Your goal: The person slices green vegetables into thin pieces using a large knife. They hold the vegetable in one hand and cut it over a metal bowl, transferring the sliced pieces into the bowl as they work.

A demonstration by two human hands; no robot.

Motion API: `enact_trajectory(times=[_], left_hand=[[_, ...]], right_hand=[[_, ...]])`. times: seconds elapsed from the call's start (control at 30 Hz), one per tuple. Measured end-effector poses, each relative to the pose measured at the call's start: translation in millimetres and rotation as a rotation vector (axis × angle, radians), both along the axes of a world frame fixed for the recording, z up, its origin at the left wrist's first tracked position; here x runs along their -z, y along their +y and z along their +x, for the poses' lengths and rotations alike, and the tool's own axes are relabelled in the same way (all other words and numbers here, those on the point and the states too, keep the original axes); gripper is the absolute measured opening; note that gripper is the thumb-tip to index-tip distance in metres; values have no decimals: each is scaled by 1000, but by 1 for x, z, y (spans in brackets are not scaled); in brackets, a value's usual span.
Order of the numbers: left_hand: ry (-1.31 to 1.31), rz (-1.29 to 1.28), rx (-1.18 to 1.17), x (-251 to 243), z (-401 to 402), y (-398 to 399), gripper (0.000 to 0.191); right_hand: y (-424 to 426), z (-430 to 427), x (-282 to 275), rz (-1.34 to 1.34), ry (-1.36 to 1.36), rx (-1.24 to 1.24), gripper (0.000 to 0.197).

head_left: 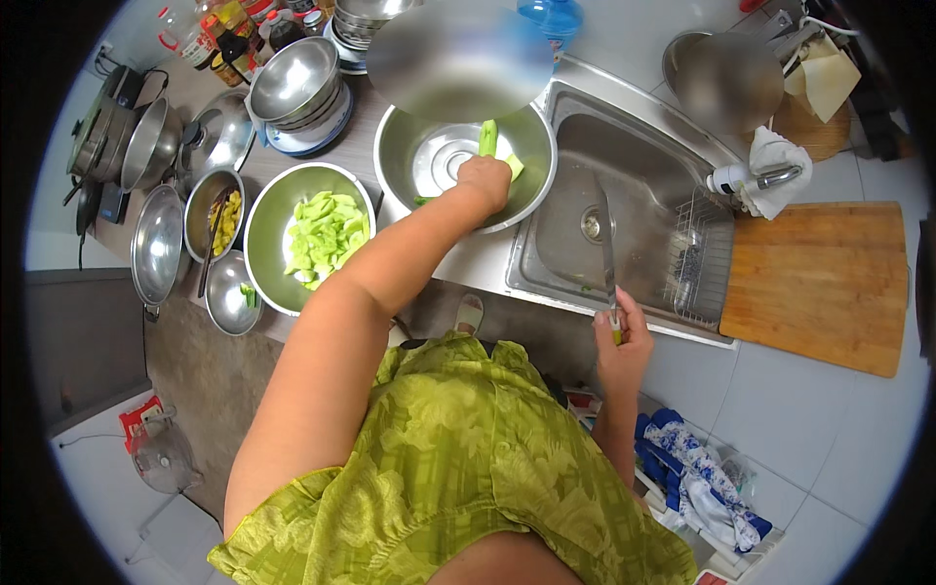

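Observation:
My left hand (485,180) is down inside a large stainless steel bowl (409,146), its fingers closed around a peeled light-green vegetable piece (488,136). Its fingertips are hidden. Another pale green piece (515,167) lies right beside the hand. My right hand (623,329) grips a kitchen knife (607,248) by its handle, at the front edge of the sink (570,190). The blade points away from me over the basin, seen nearly edge-on. To the left, a second steel bowl (263,241) contains many cut light-green slices (325,238), partly behind my left forearm.
A wooden cutting board (819,278) lies right of the sink, beside a wire basket (695,270). Left on the counter are a bowl of yellow pieces with chopsticks (227,219), a small bowl (227,303) with green bits, and stacked bowls (296,80). Bottles (234,51) stand behind.

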State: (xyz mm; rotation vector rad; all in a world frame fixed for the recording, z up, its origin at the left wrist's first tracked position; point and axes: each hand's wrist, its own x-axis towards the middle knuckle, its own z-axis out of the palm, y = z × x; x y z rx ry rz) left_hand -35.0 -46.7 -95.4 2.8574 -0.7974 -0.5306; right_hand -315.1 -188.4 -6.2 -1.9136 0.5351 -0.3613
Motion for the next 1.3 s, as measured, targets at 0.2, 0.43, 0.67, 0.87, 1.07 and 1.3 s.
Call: enact_trajectory(times=[0.2,0.43,0.67,0.87,1.07,1.3], left_hand=[[-207,118,-18,23,-8,-20,20],[105,-297,-194,0,-4,2,37],[851,-1272,-428,-67,23,71,28],[785,-1584,-451,-118,-21,160,36],[716,-1622,-616,-110,-106,245,38],[696,-1650,-971,-73,-190,281,41]], right_hand=[[-18,3,15,104,-7,15,40],[-22,24,4,102,-32,-73,38],[-19,42,-3,113,-16,-101,40],[-6,59,4,128,-71,-161,40],[46,88,1,81,-69,-301,37],[150,117,-11,-471,-397,-784,50]])
